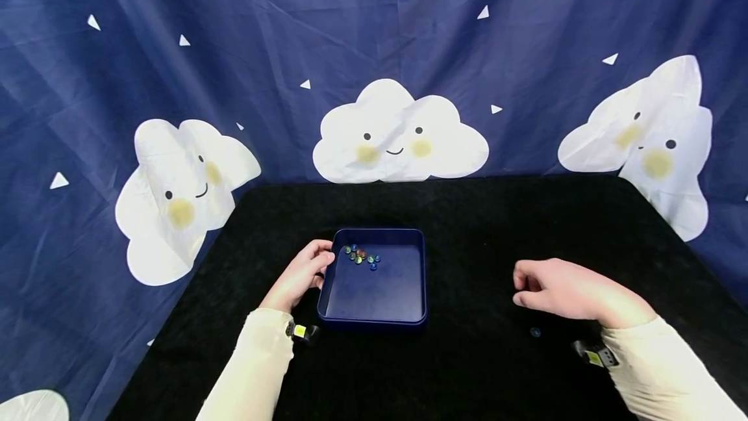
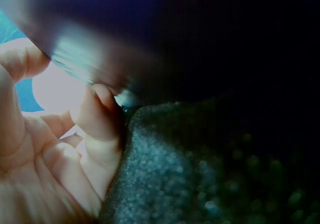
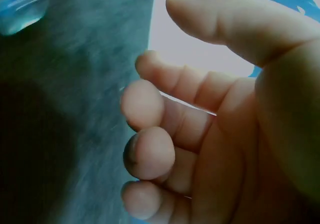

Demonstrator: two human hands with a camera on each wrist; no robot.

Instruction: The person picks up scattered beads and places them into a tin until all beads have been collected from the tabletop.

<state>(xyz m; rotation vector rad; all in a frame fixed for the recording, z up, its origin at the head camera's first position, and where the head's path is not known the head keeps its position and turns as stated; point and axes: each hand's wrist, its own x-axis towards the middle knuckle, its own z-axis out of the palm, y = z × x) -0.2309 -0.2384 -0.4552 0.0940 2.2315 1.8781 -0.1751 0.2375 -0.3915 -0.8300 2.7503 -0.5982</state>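
Note:
A square dark blue tray (image 1: 374, 320) lies on the black-covered table. Several small glass marbles (image 1: 359, 260) are gathered near its far left corner. My left hand (image 1: 302, 273) grips the tray's left side, fingertips at the rim; the left wrist view shows the tray wall (image 2: 115, 28) blurred and dark above the fingers. To the right of the tray, my right hand (image 1: 561, 288) is held over the table with loosely bent fingers and nothing between thumb and fingers. Just below it in the head view lies a single clear-blue marble (image 1: 535, 332), also seen as a marble (image 3: 21, 8) in the right wrist view.
The black table cover (image 1: 467, 369) stretches around the tray on all sides. Behind the table hangs a blue curtain (image 1: 280, 31) with white smiling clouds and small white triangles. A small wrist camera (image 1: 304, 332) sits at the left cuff, another camera (image 1: 595, 355) at the right.

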